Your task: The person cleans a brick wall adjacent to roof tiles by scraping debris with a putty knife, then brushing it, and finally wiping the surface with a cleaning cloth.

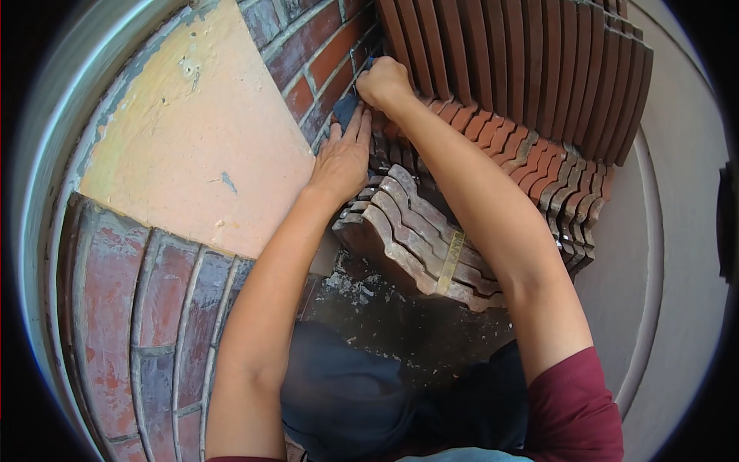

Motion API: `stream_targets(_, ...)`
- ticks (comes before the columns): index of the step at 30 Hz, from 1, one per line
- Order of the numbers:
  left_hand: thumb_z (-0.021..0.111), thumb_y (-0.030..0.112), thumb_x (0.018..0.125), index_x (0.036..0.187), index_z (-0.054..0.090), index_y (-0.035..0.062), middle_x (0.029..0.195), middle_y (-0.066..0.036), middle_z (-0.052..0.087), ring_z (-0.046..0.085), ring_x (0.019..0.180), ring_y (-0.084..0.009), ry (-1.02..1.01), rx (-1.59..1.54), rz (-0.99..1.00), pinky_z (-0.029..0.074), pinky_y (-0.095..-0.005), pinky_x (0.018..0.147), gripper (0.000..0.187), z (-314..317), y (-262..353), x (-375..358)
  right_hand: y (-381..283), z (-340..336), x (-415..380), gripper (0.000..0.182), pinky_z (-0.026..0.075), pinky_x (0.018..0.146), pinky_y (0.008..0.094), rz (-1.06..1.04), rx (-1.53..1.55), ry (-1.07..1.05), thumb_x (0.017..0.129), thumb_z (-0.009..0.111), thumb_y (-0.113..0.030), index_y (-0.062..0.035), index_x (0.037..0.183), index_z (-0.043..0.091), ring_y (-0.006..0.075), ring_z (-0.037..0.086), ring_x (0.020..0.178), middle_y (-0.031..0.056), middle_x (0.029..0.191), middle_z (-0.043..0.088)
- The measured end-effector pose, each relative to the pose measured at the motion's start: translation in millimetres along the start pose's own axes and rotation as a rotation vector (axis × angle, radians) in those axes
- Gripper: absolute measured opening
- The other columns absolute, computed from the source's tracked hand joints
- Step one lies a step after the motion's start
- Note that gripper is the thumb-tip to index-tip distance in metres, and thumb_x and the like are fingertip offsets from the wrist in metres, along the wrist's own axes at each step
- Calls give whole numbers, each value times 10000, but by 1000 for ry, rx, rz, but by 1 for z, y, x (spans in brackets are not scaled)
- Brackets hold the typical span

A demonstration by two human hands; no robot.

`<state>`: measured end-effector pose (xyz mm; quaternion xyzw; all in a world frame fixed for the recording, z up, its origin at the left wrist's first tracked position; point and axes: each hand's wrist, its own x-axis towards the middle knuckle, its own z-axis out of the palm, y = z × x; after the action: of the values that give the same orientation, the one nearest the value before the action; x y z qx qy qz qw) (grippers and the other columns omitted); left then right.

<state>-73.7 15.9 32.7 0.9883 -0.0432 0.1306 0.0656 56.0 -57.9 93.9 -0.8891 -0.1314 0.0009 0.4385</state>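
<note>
My left hand point(342, 158) reaches to the foot of the brick wall, its fingers stretched forward. A small blue-grey piece point(346, 108) sits between its thumb and fingers, against the bricks; its kind I cannot make out. Just beyond it, my right hand point(385, 82) is closed in a fist near the corner. A bit of blue, perhaps a tool handle point(371, 61), shows at the fist, with a thin metal part beside it; the fingers hide the rest. Beside both hands lie stacked wavy clay roof tiles point(493, 138).
Dark brown tiles point(523, 69) stand on edge at the back. A nearer stack of weathered tiles point(416, 223) carries a yellow strip point(451, 262). The brick wall point(115, 308) with a peeling plaster patch point(200, 131) runs along the left. Debris litters the dark floor point(385, 323).
</note>
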Motion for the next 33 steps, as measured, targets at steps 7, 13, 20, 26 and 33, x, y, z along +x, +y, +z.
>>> stream_targets(7, 558, -55, 732, 1499, 230, -56, 1566, -225, 256, 412, 1278, -514, 19, -16, 8, 352, -489, 1120, 834, 3, -1, 0, 4, 0, 4, 316, 532, 925, 397, 26, 33, -5, 793, 665, -158, 44, 1033, 706, 385, 644, 1101, 291, 1125, 659)
stream_targets(13, 544, -61, 739, 1502, 224, -53, 1575, -214, 243, 400, 1297, -507, 13, -13, 10, 342, -500, 1125, 827, 4, -3, 1, 2, 9, 12, 314, 527, 933, 404, 69, 67, 50, 788, 670, -165, 26, 1033, 713, 383, 641, 1111, 283, 1147, 656)
stream_targets(20, 532, -46, 772, 1499, 228, -55, 1576, -213, 242, 412, 1277, -517, 22, -16, 17, 360, -504, 1108, 788, 5, -2, 0, -2, 9, 12, 330, 512, 958, 410, 91, 2, 51, 796, 655, -155, 11, 1078, 706, 384, 625, 1142, 256, 1171, 658)
stream_targets(26, 550, -45, 766, 1493, 245, -48, 1560, -226, 267, 410, 1283, -522, -28, -11, -39, 389, -501, 1080, 789, -1, 1, 0, -2, 3, -16, 326, 501, 968, 423, -15, -1, 45, 815, 629, -160, 21, 1077, 697, 415, 615, 1132, 285, 1162, 646)
stream_targets(33, 586, -32, 747, 1488, 254, -49, 1539, -230, 302, 410, 1277, -543, 23, -9, -7, 421, -512, 1048, 813, 4, 0, 0, -4, -3, -9, 326, 515, 942, 424, 92, 102, -49, 798, 635, -158, 69, 1025, 696, 423, 630, 1096, 310, 1097, 657)
